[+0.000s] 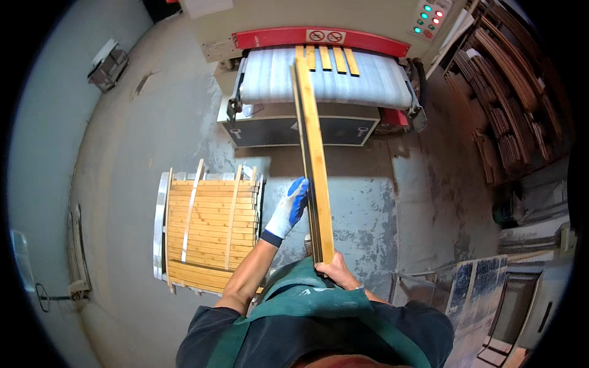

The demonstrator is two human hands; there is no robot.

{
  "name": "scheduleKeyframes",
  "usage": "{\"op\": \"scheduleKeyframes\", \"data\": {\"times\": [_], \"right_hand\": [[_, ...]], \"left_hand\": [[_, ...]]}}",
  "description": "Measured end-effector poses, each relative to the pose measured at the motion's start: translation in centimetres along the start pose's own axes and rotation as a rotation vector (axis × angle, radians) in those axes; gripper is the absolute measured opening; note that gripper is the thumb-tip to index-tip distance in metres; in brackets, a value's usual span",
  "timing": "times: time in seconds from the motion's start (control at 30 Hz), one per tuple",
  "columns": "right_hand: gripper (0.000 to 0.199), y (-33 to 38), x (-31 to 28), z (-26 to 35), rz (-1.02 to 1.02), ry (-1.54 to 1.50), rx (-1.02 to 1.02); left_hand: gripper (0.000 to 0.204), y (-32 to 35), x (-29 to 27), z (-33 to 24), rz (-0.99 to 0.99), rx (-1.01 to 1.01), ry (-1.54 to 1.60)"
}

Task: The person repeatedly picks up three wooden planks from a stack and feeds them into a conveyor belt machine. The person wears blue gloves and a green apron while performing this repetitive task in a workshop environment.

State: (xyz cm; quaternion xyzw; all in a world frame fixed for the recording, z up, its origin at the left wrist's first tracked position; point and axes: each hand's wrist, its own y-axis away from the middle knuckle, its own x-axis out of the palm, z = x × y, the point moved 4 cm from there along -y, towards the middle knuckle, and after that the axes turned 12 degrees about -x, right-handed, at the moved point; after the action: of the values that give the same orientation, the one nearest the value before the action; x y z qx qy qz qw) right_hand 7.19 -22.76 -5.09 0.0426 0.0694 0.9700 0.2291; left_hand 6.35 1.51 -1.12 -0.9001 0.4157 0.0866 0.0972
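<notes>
A small bundle of long, narrow wooden planks, yellow-brown on the face with dark edges, stretches away from my body. Its far end overlaps the belt in view. My left hand, in a white and blue glove, is closed against the bundle's left side around mid-length. At the near end, my bare right hand grips the planks close to my green apron. Several similar planks lie on the pale conveyor belt, partly under the machine's red front bar.
Left of me, a stack of planks with thin cross strips sits low on a pallet. Brown boards are piled at the far right. Lit buttons show on the machine. A small cart stands by the left wall.
</notes>
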Motion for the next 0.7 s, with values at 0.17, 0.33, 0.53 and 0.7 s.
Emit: {"op": "scheduleKeyframes", "data": {"times": [0.17, 0.33, 0.53, 0.7], "right_hand": [[0.030, -2.2, -1.4, 1.8, -0.227, -0.547, 0.077], [0.029, -4.0, -3.5, 1.6, -0.294, -0.408, 0.073], [0.024, -5.5, -8.2, 2.3, -0.319, -0.074, 0.126], [0.027, -6.8, -9.8, 3.3, -0.261, 0.041, 0.086]], "left_hand": [[0.038, 5.3, 3.0, 3.3, 0.343, -0.986, 0.579], [0.027, 8.2, 5.7, 2.5, 0.416, -1.088, 0.883], [0.024, 4.9, 3.2, 0.3, 0.141, -1.003, 0.387], [0.022, 3.7, 3.4, -1.2, 0.056, -1.046, 0.391]]}}
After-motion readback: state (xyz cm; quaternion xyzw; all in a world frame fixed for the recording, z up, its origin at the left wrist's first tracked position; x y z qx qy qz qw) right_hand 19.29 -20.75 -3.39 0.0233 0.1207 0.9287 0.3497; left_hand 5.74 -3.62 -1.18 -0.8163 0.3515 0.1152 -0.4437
